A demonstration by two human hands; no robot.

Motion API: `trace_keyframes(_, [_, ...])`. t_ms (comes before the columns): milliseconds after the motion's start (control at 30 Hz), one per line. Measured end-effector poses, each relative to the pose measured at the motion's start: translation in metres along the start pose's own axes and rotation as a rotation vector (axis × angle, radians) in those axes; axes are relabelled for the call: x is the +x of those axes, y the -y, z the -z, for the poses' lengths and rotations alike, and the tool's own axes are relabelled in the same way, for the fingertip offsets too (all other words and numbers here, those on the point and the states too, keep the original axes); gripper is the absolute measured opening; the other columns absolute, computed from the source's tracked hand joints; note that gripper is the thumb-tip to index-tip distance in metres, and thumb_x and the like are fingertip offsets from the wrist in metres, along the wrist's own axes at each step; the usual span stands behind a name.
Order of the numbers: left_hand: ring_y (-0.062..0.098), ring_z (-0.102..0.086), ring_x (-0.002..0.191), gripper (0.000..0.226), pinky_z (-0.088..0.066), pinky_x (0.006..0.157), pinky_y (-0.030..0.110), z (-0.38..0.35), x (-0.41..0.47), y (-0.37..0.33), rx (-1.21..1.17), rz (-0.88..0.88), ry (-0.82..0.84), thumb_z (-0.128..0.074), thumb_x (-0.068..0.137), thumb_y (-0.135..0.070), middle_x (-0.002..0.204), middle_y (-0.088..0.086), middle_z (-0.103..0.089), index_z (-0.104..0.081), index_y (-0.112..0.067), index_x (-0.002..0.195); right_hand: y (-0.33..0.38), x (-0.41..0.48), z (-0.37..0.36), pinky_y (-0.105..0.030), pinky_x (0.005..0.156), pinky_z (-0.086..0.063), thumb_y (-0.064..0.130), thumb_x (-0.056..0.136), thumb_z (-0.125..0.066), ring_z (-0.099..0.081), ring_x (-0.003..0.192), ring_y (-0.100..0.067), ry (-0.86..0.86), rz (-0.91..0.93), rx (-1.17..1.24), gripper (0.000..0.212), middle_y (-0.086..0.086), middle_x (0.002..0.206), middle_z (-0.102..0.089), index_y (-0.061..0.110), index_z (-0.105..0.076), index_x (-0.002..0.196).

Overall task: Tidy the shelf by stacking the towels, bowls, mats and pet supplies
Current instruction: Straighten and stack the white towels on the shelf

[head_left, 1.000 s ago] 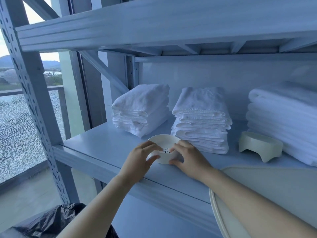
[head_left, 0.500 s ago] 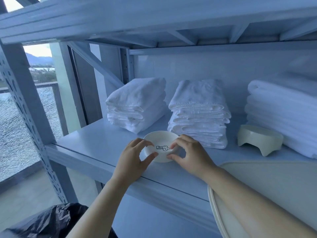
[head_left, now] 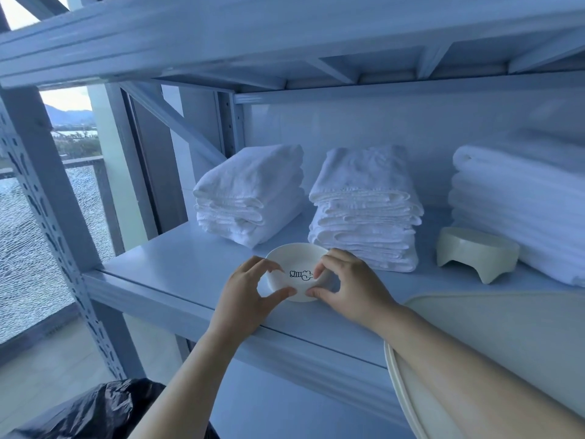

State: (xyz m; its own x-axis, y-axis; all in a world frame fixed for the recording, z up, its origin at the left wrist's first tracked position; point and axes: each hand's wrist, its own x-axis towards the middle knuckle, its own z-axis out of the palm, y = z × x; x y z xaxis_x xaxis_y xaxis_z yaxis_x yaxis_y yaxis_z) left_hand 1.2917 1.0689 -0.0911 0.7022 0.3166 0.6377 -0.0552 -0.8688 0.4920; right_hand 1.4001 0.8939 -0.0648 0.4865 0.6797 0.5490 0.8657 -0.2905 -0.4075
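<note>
At the far left, past the shelf post, one window shows netting and hills, and one black plastic bag lies low by my left forearm. On the shelf board I count three stacks of folded white towels. The left stack is the lowest and sits angled toward the back corner. The middle stack is taller, made of many thin folds. The right stack is the bulkiest and runs out of view.

My left hand is half closed, thumb and forefinger pinching the left edge of the small bowl. My right hand mirrors it, fingers curled over the right rim and thumb under the near edge. So both hands hold this one bowl near the front edge of the board, just in front of the middle stack. It is tipped toward me, and I cannot tell whether its base touches the board. It is shallow, round and cream white, with a small black line drawing printed inside.

Further right stands a second bowl, a cream raised pet bowl on short legs, right against the right stack. At the lower right one large cream mat with a rounded raised rim overhangs the front edge, my right forearm lying across it.
</note>
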Motion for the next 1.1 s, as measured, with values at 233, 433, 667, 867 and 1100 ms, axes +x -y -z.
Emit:
trace_keyframes(233, [-0.023, -0.043, 0.093, 0.036, -0.032, 0.076, -0.002, 0.000, -0.001, 0.000, -0.018, -0.028, 0.017, -0.079, 0.071, -0.035, 0.100, -0.026, -0.054, -0.061, -0.035, 0.103, 0.003, -0.002, 0.000, -0.026, 0.068, -0.037, 0.038, 0.072, -0.075, -0.042, 0.085, -0.002, 0.004, -0.017, -0.074, 0.025, 0.018, 0.088, -0.047, 0.026, -0.057, 0.084])
trace_keyframes(433, [-0.004, -0.052, 0.098, 0.038, -0.031, 0.083, -0.001, 0.001, 0.002, -0.001, 0.002, -0.095, 0.062, -0.074, 0.076, -0.034, 0.111, -0.022, -0.055, -0.058, -0.041, 0.110, 0.003, 0.000, 0.000, -0.025, 0.070, -0.038, 0.041, 0.072, -0.074, -0.049, 0.094, -0.006, 0.019, -0.021, -0.097, 0.027, 0.017, 0.092, -0.050, 0.026, -0.059, 0.090])
trace_keyframes(667, [0.002, -0.048, 0.107, 0.029, -0.041, 0.081, 0.022, 0.001, 0.018, -0.026, 0.078, -0.164, 0.127, -0.062, 0.082, -0.048, 0.115, -0.022, -0.051, -0.058, -0.041, 0.110, -0.008, 0.006, 0.032, -0.024, 0.071, -0.041, 0.052, 0.076, -0.067, -0.048, 0.093, 0.000, 0.043, 0.003, -0.085, 0.040, 0.015, 0.103, -0.055, 0.029, -0.058, 0.107])
trace_keyframes(867, [0.007, -0.051, 0.107, 0.027, -0.041, 0.082, 0.023, -0.018, 0.045, -0.078, 0.033, -0.272, 0.113, -0.063, 0.083, -0.036, 0.115, -0.017, -0.056, -0.060, -0.035, 0.110, -0.042, -0.013, 0.081, -0.024, 0.071, -0.037, 0.049, 0.080, -0.065, -0.048, 0.098, -0.003, 0.009, -0.062, -0.264, 0.033, 0.015, 0.108, -0.056, 0.031, -0.057, 0.106])
trace_keyframes(1100, [0.010, -0.051, 0.107, 0.026, -0.045, 0.082, 0.028, -0.069, 0.060, -0.129, -0.005, -0.385, 0.202, -0.062, 0.083, -0.031, 0.113, -0.013, -0.057, -0.061, -0.034, 0.109, -0.084, -0.050, 0.135, -0.030, 0.076, -0.045, 0.042, 0.081, -0.066, -0.051, 0.101, -0.009, -0.039, -0.161, -0.327, 0.028, 0.011, 0.106, -0.058, 0.028, -0.059, 0.104])
